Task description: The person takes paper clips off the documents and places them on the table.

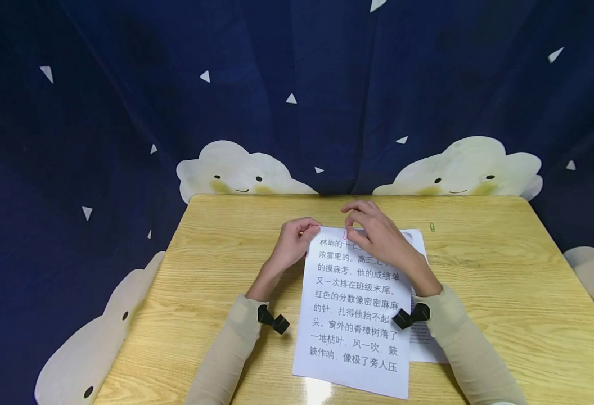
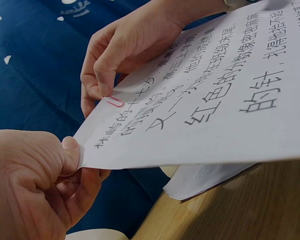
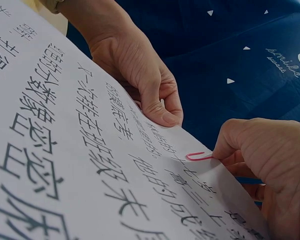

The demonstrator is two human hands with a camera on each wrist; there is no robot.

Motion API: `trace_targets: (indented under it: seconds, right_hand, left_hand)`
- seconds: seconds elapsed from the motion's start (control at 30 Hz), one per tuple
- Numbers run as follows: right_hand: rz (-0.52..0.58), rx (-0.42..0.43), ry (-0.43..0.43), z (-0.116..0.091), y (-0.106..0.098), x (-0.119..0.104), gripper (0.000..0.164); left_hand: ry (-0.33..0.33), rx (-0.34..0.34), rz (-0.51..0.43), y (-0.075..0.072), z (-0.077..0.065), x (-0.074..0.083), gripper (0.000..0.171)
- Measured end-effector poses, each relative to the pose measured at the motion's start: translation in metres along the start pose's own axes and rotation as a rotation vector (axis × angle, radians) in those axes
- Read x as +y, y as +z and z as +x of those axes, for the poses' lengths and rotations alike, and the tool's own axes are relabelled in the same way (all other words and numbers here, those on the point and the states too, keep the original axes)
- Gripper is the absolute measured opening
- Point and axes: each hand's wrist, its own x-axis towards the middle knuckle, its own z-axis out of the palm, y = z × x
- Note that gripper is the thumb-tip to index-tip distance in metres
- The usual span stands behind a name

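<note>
Left wrist view: my left hand (image 2: 35, 180) pinches a top corner of the printed sheet (image 2: 205, 145), which spreads from between my hands toward me; my right hand (image 2: 127, 50) pinches the pink paper clip (image 2: 117, 102) on the upper edge, right of my left. I should hold the corner taut and the clip flat, avoiding creases.

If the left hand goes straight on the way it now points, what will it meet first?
Ahead of the left hand, probably the right hand comes first, at the pink paper clip; relative heights are unclear.
</note>
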Motion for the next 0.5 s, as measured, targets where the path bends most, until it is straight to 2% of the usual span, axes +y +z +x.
trace_targets:
  seconds: [0.5]
  right_hand:
    - [-0.004, 0.027, 0.004, -0.0003, 0.0022, 0.0018, 0.007]
  left_hand:
    - [0.004, 0.000, 0.005, -0.0003, 0.0004, 0.0002, 0.014]
